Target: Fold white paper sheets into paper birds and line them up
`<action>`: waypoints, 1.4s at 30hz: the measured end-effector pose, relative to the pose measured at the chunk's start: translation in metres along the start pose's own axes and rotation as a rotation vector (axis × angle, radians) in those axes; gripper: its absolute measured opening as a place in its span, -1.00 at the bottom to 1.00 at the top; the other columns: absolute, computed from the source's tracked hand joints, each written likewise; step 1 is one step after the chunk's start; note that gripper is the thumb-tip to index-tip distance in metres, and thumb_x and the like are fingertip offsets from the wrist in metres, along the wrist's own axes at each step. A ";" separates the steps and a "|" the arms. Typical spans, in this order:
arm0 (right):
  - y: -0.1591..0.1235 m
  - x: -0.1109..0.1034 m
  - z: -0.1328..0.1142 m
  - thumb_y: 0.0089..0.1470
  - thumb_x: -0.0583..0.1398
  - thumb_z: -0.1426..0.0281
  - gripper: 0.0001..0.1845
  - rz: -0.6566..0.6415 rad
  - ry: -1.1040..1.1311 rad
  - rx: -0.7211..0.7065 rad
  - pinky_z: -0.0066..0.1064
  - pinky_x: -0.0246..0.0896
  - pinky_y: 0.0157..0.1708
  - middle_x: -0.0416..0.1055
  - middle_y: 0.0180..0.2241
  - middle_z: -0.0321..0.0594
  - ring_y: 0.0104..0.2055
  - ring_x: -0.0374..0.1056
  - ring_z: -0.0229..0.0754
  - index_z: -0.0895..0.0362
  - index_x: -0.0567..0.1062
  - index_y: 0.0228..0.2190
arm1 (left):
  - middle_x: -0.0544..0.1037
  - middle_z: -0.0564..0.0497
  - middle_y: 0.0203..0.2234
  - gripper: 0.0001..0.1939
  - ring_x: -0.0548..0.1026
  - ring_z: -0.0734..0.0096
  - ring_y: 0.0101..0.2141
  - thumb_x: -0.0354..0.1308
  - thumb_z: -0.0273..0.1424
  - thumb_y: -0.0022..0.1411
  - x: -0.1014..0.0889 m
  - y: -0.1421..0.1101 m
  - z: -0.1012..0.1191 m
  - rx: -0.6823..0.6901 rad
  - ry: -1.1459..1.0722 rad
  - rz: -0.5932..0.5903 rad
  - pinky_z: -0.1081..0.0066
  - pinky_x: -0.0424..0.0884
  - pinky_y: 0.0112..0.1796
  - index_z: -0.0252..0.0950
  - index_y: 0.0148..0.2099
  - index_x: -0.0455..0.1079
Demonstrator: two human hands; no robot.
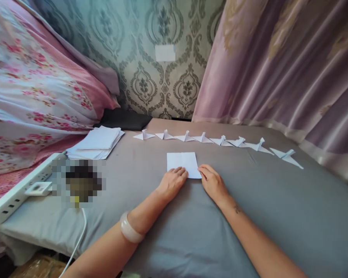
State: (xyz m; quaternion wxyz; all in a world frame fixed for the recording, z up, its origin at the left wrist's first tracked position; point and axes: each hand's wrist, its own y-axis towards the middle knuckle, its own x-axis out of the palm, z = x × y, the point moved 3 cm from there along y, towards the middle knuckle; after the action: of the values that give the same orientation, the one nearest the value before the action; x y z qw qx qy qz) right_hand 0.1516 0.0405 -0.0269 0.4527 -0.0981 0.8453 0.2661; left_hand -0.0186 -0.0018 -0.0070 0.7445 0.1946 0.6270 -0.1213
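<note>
A white sheet of paper (182, 159) lies flat on the grey cloth in front of me, with a faint crease near its upper edge. My left hand (174, 182) rests on its lower left part, fingers stretched out and laid flat. At the sheet's right edge, my right hand (214, 182) pinches the paper between thumb and curled fingers. Beyond the sheet stands a row of several folded white paper figures with spread wings, from one at the left (144, 135) to one at the far right (287, 155).
A stack of white paper (98, 139) lies at the left, near a dark flat object (127, 119). A white power strip (14, 197) runs along the left edge, with a white cable (82, 227). Curtains (249, 69) hang at the right; one patch at left is pixelated.
</note>
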 end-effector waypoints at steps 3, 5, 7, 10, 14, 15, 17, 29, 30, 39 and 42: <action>-0.004 -0.009 0.001 0.11 -0.06 0.59 -0.52 -0.063 0.051 -0.007 -0.37 0.23 0.03 0.38 0.01 -0.12 0.01 0.34 -0.20 0.14 0.43 0.00 | 0.41 -0.29 0.05 -0.70 0.38 0.10 0.05 -0.13 -0.60 0.33 0.000 0.001 0.011 -0.038 0.031 -0.050 0.18 0.36 -0.05 -0.41 0.02 0.34; -0.007 -0.017 -0.002 0.06 -0.06 0.63 -0.46 -0.111 0.070 -0.023 -0.36 0.23 0.03 0.35 0.02 -0.13 0.02 0.33 -0.20 0.12 0.40 0.04 | 0.42 -0.34 0.03 -0.69 0.40 0.06 0.02 -0.14 -0.63 0.32 0.000 0.001 0.019 -0.066 0.052 -0.066 0.17 0.38 -0.10 -0.44 0.02 0.34; -0.011 -0.022 -0.007 0.03 -0.05 0.65 -0.42 -0.146 0.075 -0.029 -0.34 0.26 0.00 0.36 -0.01 -0.14 -0.03 0.35 -0.20 0.08 0.41 0.04 | 0.45 -0.34 -0.04 -0.69 0.43 0.05 -0.04 -0.14 -0.64 0.31 -0.001 0.000 0.027 -0.088 0.071 -0.075 0.19 0.39 -0.17 -0.45 0.00 0.34; -0.017 -0.023 -0.016 0.02 -0.04 0.66 -0.40 -0.172 0.043 -0.044 -0.33 0.30 -0.05 0.37 -0.08 -0.14 -0.09 0.36 -0.19 0.04 0.43 0.04 | 0.47 -0.31 -0.13 -0.70 0.44 0.07 -0.13 -0.13 -0.63 0.30 -0.004 -0.002 0.033 -0.099 0.095 -0.091 0.21 0.39 -0.24 -0.44 -0.02 0.35; -0.023 -0.019 -0.021 0.11 -0.04 0.62 -0.49 -0.144 -0.049 -0.038 -0.27 0.32 -0.05 0.37 -0.14 -0.11 -0.07 0.32 -0.12 0.04 0.50 -0.04 | 0.47 -0.20 -0.20 -0.76 0.43 0.16 -0.21 -0.08 -0.61 0.28 -0.008 -0.003 0.030 -0.078 0.104 -0.136 0.27 0.39 -0.28 -0.38 -0.11 0.38; -0.025 -0.019 -0.020 0.12 -0.03 0.61 -0.51 -0.138 -0.058 -0.037 -0.25 0.32 -0.05 0.37 -0.13 -0.10 -0.07 0.32 -0.12 0.04 0.51 -0.05 | 0.47 -0.17 -0.21 -0.78 0.42 0.18 -0.22 -0.05 -0.60 0.28 -0.009 -0.004 0.028 -0.070 0.100 -0.149 0.28 0.38 -0.27 -0.35 -0.13 0.39; -0.028 -0.020 -0.017 0.11 -0.03 0.61 -0.51 -0.134 -0.059 -0.037 -0.25 0.31 -0.04 0.36 -0.11 -0.10 -0.06 0.31 -0.11 0.06 0.51 -0.06 | 0.47 -0.11 -0.22 -0.82 0.41 0.21 -0.22 -0.04 -0.55 0.30 -0.009 -0.004 0.023 -0.057 0.080 -0.169 0.30 0.37 -0.26 -0.31 -0.16 0.39; -0.033 -0.027 -0.007 0.07 -0.03 0.61 -0.60 -0.074 -0.031 0.103 -0.29 0.29 -0.03 0.42 -0.08 -0.15 -0.06 0.35 -0.12 0.12 0.50 -0.18 | 0.49 -0.05 -0.32 -0.68 0.41 0.27 -0.30 -0.14 -0.37 0.42 -0.014 0.015 0.021 -0.093 0.046 -0.232 0.35 0.28 -0.34 -0.29 -0.26 0.41; -0.033 -0.027 -0.008 0.07 -0.03 0.61 -0.58 -0.067 -0.034 0.107 -0.28 0.28 -0.02 0.42 -0.08 -0.14 -0.06 0.35 -0.12 0.12 0.48 -0.13 | 0.48 -0.06 -0.34 -0.68 0.41 0.28 -0.31 -0.14 -0.36 0.42 -0.014 0.016 0.021 -0.095 0.054 -0.230 0.35 0.27 -0.36 -0.29 -0.28 0.41; -0.032 -0.027 -0.010 0.06 0.03 0.61 -0.60 -0.068 -0.042 0.077 -0.22 0.32 -0.11 0.43 -0.13 -0.14 -0.11 0.35 -0.08 0.09 0.52 -0.15 | 0.47 -0.02 -0.40 -0.67 0.40 0.33 -0.37 -0.13 -0.38 0.41 -0.018 0.024 0.022 -0.149 0.041 -0.225 0.38 0.14 -0.50 -0.28 -0.33 0.39; -0.029 -0.028 -0.010 0.09 0.07 0.57 -0.69 -0.048 -0.009 0.102 -0.23 0.31 -0.12 0.44 -0.15 -0.15 -0.13 0.35 -0.09 0.10 0.53 -0.21 | 0.47 0.00 -0.40 -0.65 0.40 0.34 -0.37 -0.16 -0.37 0.42 -0.020 0.027 0.020 -0.171 0.029 -0.236 0.39 0.11 -0.52 -0.29 -0.33 0.39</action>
State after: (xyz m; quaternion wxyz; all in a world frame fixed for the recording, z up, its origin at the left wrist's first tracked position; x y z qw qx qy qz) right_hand 0.1717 0.0086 -0.0101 0.4671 -0.0941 0.8532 0.2124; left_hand 0.0067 0.0119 0.0192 0.7298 0.0572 0.6642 -0.1513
